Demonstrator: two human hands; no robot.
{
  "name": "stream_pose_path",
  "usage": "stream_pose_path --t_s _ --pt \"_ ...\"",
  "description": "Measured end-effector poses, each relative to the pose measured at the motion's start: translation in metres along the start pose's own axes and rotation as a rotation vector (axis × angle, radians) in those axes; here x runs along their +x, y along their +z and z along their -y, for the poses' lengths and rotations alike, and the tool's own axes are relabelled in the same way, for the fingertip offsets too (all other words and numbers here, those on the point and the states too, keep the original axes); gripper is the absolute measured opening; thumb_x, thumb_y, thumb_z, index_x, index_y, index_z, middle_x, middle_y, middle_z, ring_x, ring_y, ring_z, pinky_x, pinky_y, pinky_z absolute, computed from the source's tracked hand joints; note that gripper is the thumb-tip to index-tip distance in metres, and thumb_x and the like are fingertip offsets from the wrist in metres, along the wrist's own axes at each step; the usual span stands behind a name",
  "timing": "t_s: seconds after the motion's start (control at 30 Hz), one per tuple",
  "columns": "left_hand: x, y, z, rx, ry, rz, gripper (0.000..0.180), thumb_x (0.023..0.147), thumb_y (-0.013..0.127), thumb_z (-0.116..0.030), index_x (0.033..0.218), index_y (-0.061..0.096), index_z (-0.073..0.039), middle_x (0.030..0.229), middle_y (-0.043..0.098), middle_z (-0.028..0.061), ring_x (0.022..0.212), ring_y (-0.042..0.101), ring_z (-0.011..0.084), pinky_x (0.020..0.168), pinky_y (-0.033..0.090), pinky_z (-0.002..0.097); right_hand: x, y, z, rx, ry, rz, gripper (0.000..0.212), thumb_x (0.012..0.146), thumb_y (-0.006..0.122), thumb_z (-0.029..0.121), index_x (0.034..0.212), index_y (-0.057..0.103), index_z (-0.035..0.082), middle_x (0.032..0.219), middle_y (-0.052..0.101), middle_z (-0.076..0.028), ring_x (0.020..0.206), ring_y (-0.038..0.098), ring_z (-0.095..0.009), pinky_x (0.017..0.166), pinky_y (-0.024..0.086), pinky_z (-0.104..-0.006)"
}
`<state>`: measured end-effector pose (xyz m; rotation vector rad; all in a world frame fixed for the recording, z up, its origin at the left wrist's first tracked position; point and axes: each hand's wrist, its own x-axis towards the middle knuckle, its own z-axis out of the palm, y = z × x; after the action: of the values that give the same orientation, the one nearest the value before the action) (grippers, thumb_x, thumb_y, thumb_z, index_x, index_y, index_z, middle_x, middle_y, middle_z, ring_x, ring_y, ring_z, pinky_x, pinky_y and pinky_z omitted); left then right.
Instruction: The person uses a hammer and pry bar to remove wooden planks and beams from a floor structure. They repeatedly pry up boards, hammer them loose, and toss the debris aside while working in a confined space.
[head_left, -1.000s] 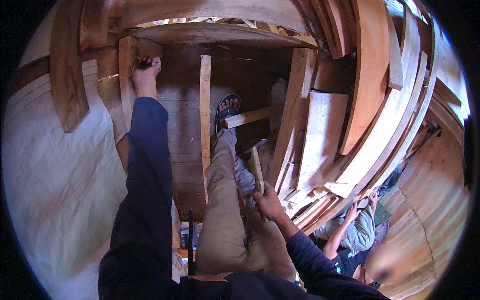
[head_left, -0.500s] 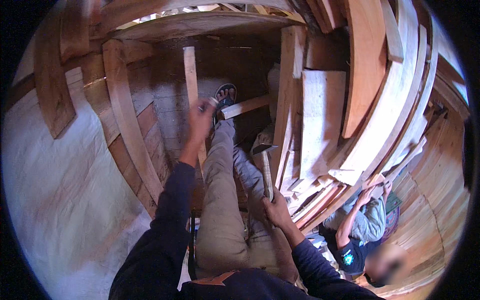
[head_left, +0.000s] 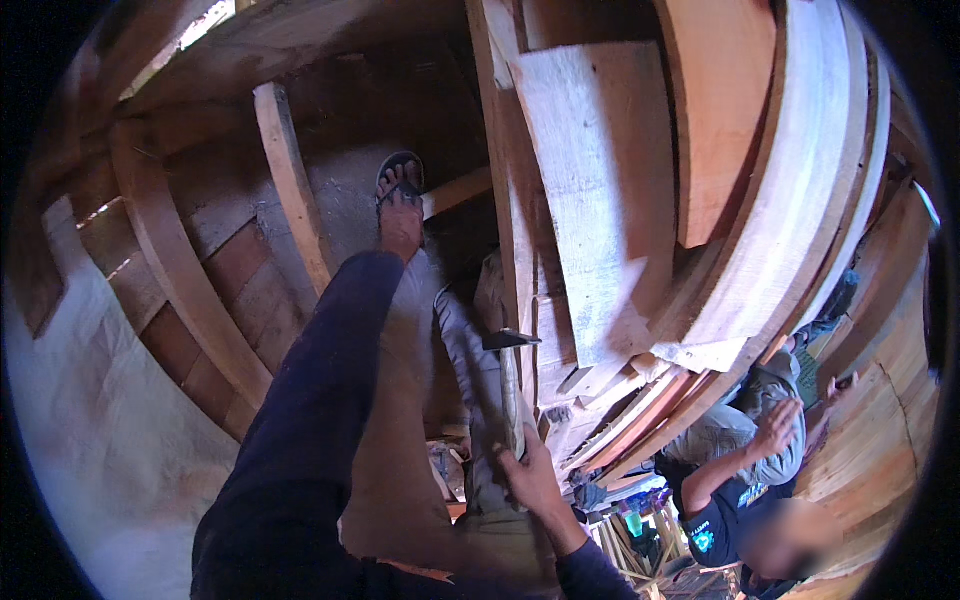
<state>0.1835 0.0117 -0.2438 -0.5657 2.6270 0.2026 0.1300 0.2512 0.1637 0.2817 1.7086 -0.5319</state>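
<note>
My right hand (head_left: 532,482) is closed round the lower wooden handle of a hammer (head_left: 511,392). The dark hammer head points up, beside my trouser leg. My left hand (head_left: 402,228) is stretched far forward, low by my foot in a dark sandal (head_left: 399,172). Its fingers blend with the foot and the shadow, so I cannot make out their shape or anything in them. A short wooden crosspiece (head_left: 458,191) lies just right of that hand. To its left an upright wooden strip (head_left: 292,185) rises.
Curved timber ribs (head_left: 185,260) and a pale sheet (head_left: 110,420) line the left side. Long bent planks (head_left: 770,200) and a wide pale board (head_left: 590,190) stand at the right. Beyond them, lower right, another person (head_left: 745,470) sits among wood scraps (head_left: 640,550).
My left hand has gone from a raised position down to beside my foot. The view has swung right. My right hand keeps the hammer. The other person's hands have moved apart.
</note>
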Motion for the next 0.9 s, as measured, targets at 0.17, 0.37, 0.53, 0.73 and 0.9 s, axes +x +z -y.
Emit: stream_pose_path --t_s 0.17,0.37,0.53,0.73,0.9 --pt "0.013 -0.051 -0.005 -0.48 -0.02 0.471 0.047 0.074 0.067 -0.026 0.11 0.062 0.004 0.117 0.057 0.028 0.108 0.057 0.0399 0.095 0.043 0.044 -0.001 -0.007 -0.014 0.096 0.155 0.044 0.034 0.087 0.058 0.013 0.116 0.05 -0.003 0.08 0.063 -0.01 0.058 0.055 -0.012 0.054 0.046 -0.0273" --pt "-0.046 -0.159 0.019 -1.044 -0.289 0.78 0.064 0.065 0.069 -0.043 0.103 0.062 0.009 0.097 0.064 0.0276 0.092 0.064 0.0365 0.081 0.049 0.0395 -0.03 -0.027 -0.036 0.084 -0.139 0.037 0.04 0.087 0.059 0.015 0.12 0.049 -0.005 0.092 0.063 -0.011 0.074 0.057 -0.013 0.067 0.047 -0.0273" --pt "-0.15 -0.244 0.063 -0.871 -0.388 0.83 0.064 0.069 0.064 -0.042 0.11 0.062 0.007 0.094 0.066 0.0213 0.088 0.064 0.0303 0.078 0.048 0.037 -0.07 -0.051 -0.005 0.001 -0.153 -0.004 0.04 0.086 0.06 0.018 0.117 0.051 -0.005 0.09 0.062 -0.012 0.075 0.057 -0.016 0.07 0.047 -0.0288" --pt "-0.222 -0.38 0.075 -1.049 -0.462 0.793 0.054 0.073 0.064 -0.032 0.11 0.062 0.007 0.098 0.066 0.0109 0.088 0.06 0.0198 0.077 0.047 0.0328 -0.097 -0.074 -0.017 -0.024 -0.082 -0.009 0.04 0.085 0.059 0.025 0.11 0.052 -0.005 0.092 0.063 -0.032 0.091 0.063 -0.042 0.08 0.048 -0.0418" --pt "-0.271 -0.438 0.067 -1.238 -0.473 0.754 0.046 0.074 0.062 -0.026 0.105 0.061 0.008 0.095 0.065 0.0102 0.087 0.058 0.0186 0.08 0.045 0.0322 -0.106 -0.088 -0.07 -0.156 -0.082 -0.314 0.043 0.083 0.058 0.023 0.12 0.05 0.001 0.092 0.061 -0.034 0.092 0.059 -0.048 0.083 0.046 -0.0506"
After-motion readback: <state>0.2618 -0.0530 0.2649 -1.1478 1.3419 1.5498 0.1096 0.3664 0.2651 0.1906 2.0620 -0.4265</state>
